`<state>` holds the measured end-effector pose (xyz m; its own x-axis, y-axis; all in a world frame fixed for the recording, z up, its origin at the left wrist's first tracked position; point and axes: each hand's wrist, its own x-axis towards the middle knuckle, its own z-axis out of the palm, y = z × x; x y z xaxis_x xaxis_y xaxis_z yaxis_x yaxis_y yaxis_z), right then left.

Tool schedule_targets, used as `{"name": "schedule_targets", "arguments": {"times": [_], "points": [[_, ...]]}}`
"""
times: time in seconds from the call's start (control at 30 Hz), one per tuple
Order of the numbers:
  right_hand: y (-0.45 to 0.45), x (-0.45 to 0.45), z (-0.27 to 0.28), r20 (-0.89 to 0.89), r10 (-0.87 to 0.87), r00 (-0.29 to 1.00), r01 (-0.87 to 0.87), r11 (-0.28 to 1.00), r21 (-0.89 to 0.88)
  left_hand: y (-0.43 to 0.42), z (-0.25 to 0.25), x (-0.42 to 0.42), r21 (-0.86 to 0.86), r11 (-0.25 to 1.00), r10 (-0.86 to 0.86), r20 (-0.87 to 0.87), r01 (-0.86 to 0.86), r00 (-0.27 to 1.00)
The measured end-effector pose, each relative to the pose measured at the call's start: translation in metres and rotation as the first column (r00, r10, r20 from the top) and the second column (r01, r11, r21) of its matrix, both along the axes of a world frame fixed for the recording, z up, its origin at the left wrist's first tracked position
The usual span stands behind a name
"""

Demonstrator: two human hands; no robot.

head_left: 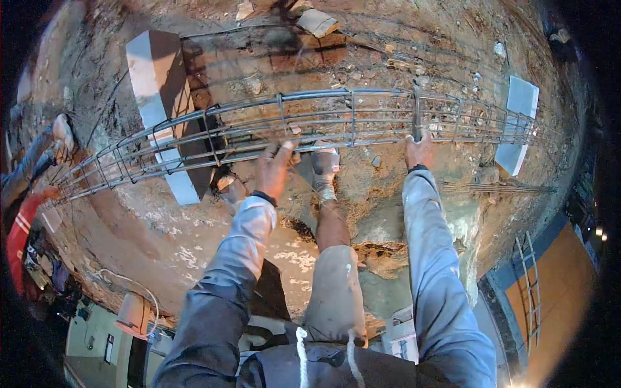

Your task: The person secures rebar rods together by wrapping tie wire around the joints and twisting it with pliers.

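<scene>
A long rebar cage [317, 96] of parallel bars with square stirrups crosses the view, resting on pale blocks. My right hand [420, 152] is closed around a dark metal tool [417, 107], which stands upright across the bars at the cage's near edge. At the near bar, left of the middle, is my left hand [274, 169]; its fingers are bent and partly blurred, and whether they grip anything is unclear. Between my hands, one of my feet [325, 161] stands on the dirt just below the cage.
One block [158, 84] supports the cage at left, another [521, 97] at right. Another person's red sleeve [22, 226] reaches the cage's left end. Loose stones [317, 23] lie beyond. A ladder [532, 284] and a bucket [134, 313] are near the lower edges.
</scene>
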<state>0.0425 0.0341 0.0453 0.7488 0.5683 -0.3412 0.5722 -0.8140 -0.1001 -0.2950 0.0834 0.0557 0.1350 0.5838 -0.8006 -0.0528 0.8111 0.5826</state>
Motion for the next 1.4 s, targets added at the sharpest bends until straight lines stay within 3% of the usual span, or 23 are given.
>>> {"name": "schedule_targets", "arguments": {"times": [0.1,0.13,0.2,0.27,0.3,0.47,0.5,0.53,0.6,0.67,0.7,0.8,0.83,0.93,1.0,1.07,1.13,1.17,1.2,1.23,1.3,1.37,1.4], "points": [[-0.007,0.006,-0.002,-0.003,0.15,0.989,-0.148,0.976,0.162,-0.019,-0.014,0.04,0.045,0.999,-0.01,-0.014,0.01,1.0],[-0.002,0.002,0.008,0.003,0.149,0.989,-0.148,0.976,0.158,-0.025,-0.013,0.052,0.075,0.991,-0.105,-0.059,0.11,0.993],[0.005,-0.002,0.023,-0.243,0.038,0.969,-0.027,0.998,0.049,-0.041,-0.021,0.078,0.099,0.973,-0.201,-0.097,0.21,0.975],[-0.023,0.011,-0.015,-0.159,0.163,0.974,-0.12,0.96,0.251,-0.066,-0.045,0.103,0.235,0.928,-0.19,-0.371,0.29,0.909],[-0.024,0.012,-0.017,-0.054,0.171,0.984,-0.156,0.964,0.217,-0.054,-0.022,0.114,0.054,0.991,-0.119,-0.036,0.121,0.992],[-0.003,0.016,0.006,-0.168,0.047,0.985,-0.033,0.996,0.085,-0.082,-0.066,0.145,0.163,0.936,-0.24,-0.349,0.311,0.906],[-0.005,0.022,0.005,-0.114,0.09,0.989,-0.08,0.993,0.087,-0.079,-0.06,0.148,0.09,0.995,0.034,-0.02,-0.032,0.999],[-0.004,0.028,0.004,-0.061,0.134,0.989,-0.128,0.988,0.09,-0.077,-0.057,0.151,-0.087,0.937,0.348,0.269,-0.337,0.898],[0.005,0.043,0.012,0.03,0.213,0.977,-0.215,0.958,0.191,-0.081,-0.057,0.153,-0.024,0.935,0.346,0.271,-0.353,0.898],[0.031,0.062,0.034,0.051,0.3,0.953,-0.303,0.922,0.24,-0.074,-0.043,0.148,-0.005,0.998,0.055,-0.042,-0.056,0.998],[0.042,0.085,0.029,0.124,0.419,0.899,-0.437,0.873,0.217,-0.074,-0.043,0.148,0.082,0.994,-0.064,-0.172,0.079,0.983],[0.089,0.109,0.044,0.283,0.602,0.746,-0.638,0.769,0.044,-0.073,-0.038,0.157,0.081,0.99,-0.083,-0.326,0.115,0.942],[0.095,0.12,0.035,0.282,0.604,0.745,-0.639,0.768,0.045,-0.079,-0.042,0.159,0.081,0.99,-0.081,-0.327,0.113,0.941],[0.112,0.154,0.01,0.364,0.765,0.531,-0.815,0.579,-0.029,-0.092,-0.049,0.164,0.142,0.99,0.04,-0.229,-0.007,0.972],[0.119,0.161,0.004,0.002,0.708,0.706,-0.584,0.584,-0.563,-0.09,-0.047,0.17,0.029,0.953,0.302,-0.051,-0.301,0.952],[0.101,0.163,0.004,0.04,0.752,0.658,-0.624,0.574,-0.531,-0.089,-0.046,0.173,0.039,0.924,0.381,-0.033,-0.379,0.924],[0.084,0.164,-0.002,0.074,0.726,0.684,-0.613,0.627,-0.481,-0.074,-0.033,0.17,-0.023,0.999,-0.055,-0.398,0.05,0.916],[0.079,0.168,-0.005,-0.059,0.605,0.794,-0.579,0.724,-0.374,-0.078,-0.039,0.172,-0.024,0.999,-0.054,-0.395,0.049,0.917],[0.071,0.166,-0.008,-0.059,0.604,0.795,-0.578,0.724,-0.376,-0.087,-0.048,0.172,0.031,0.996,0.093,-0.307,-0.088,0.947],[0.062,0.162,-0.011,-0.033,0.583,0.812,-0.576,0.788,-0.217,-0.09,-0.054,0.173,0.074,0.971,0.238,-0.21,-0.227,0.948],[0.045,0.167,-0.039,-0.127,0.445,0.887,-0.432,0.895,0.114,-0.094,-0.061,0.171,0.034,0.975,0.224,-0.215,-0.222,0.951],[0.061,0.167,-0.048,-0.138,0.477,0.868,-0.471,0.879,0.072,-0.093,-0.059,0.174,-0.006,0.976,0.21,-0.222,-0.217,0.952],[0.07,0.161,-0.048,-0.15,0.508,0.848,-0.51,0.86,0.031,-0.09,-0.05,0.179,-0.009,0.933,0.356,-0.136,-0.361,0.924]]}}
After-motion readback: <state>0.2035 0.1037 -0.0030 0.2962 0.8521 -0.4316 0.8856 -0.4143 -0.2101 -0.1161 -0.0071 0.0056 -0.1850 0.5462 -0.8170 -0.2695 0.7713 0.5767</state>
